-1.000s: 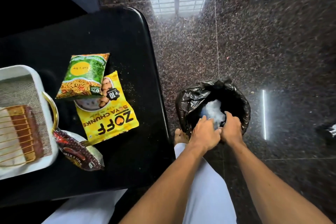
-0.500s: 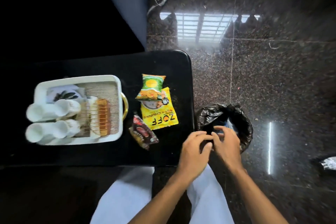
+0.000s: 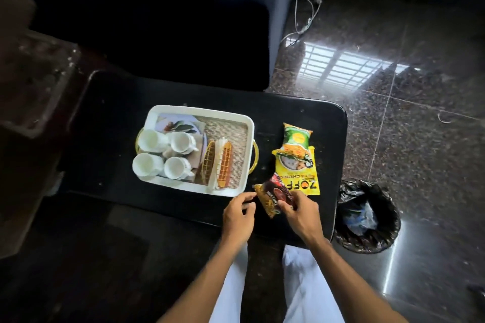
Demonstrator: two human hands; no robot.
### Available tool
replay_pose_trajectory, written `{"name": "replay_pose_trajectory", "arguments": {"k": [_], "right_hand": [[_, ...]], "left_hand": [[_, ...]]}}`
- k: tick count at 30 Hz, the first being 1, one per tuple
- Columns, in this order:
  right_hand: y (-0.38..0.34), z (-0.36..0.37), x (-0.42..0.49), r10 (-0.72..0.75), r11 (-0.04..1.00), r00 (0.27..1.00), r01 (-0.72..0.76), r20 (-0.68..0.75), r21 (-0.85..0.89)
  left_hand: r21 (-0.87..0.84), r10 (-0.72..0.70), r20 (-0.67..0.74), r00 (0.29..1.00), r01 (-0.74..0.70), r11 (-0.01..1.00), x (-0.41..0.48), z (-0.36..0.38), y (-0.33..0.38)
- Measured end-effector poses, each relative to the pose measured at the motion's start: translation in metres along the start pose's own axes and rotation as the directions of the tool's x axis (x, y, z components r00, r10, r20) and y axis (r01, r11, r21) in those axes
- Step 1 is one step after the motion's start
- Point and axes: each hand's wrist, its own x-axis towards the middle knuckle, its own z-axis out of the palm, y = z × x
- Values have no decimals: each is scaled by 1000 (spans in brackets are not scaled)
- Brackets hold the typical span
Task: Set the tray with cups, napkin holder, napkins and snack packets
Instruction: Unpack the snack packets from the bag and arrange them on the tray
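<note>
Two hands meet over the near edge of the black desk [image 3: 118, 102], both at a dark red snack packet [image 3: 274, 195]. The right hand [image 3: 301, 214] pinches the packet's near right corner between thumb and fingers, so the packet sticks up and away from that hand, tilted toward the tray. The left hand [image 3: 238, 214] is just to the packet's left, fingers curled, its fingertips at the packet's yellowish left edge; whether it really grips that edge I cannot tell.

Beyond the hands sits the white tray [image 3: 250, 139], a gold handle [image 3: 256, 158] on its right end. Four white cups [image 3: 162, 156] crowd its left half on a folded cloth. Right of them, on the woven liner, stands a wire napkin holder [image 3: 219, 162] with white napkins [image 3: 217, 144] sandwiched in it.

Right of the tray, flat on the desk, a yellow Zoff soya chunks packet [image 3: 298, 176] lies with a green snack packet [image 3: 296, 139] overlapping its far end. The red packet's far tip reaches the yellow packet's near left corner.

Off the desk's right end, on the polished stone floor [image 3: 420, 126], stands a bin lined with a black bag [image 3: 367, 215].
</note>
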Motion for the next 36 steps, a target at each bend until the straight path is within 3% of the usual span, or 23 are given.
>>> {"name": "replay_pose_trajectory", "arguments": {"k": [8, 12, 20, 24, 29, 33, 36], "right_hand": [[-24, 18, -11, -15, 998, 999, 13, -30, -65], [-56, 15, -31, -46, 998, 996, 43, -76, -47], [-164, -7, -80, -266, 952, 961, 274, -74, 135], [-204, -18, -96, -341, 897, 932, 363, -126, 254], [-233, -21, -95, -338, 818, 937, 339, -87, 466], [-248, -17, -85, -395, 829, 917, 329, 56, 451], [-262, -8, -73, -400, 854, 913, 336, 86, 397]], "left_hand": [[-47, 69, 138, 988, -63, 997, 14, -52, -1], [30, 149, 184, 972, -157, 987, 18, -90, 4], [135, 373, 390, 842, -453, 881, 19, -167, 32], [74, 410, 279, 868, -445, 892, 14, -194, 47], [32, 428, 95, 899, -433, 901, 5, -219, 59], [-122, 373, -108, 922, -384, 915, 4, -226, 59], [-206, 304, -158, 940, -332, 920, 11, -233, 58]]}}
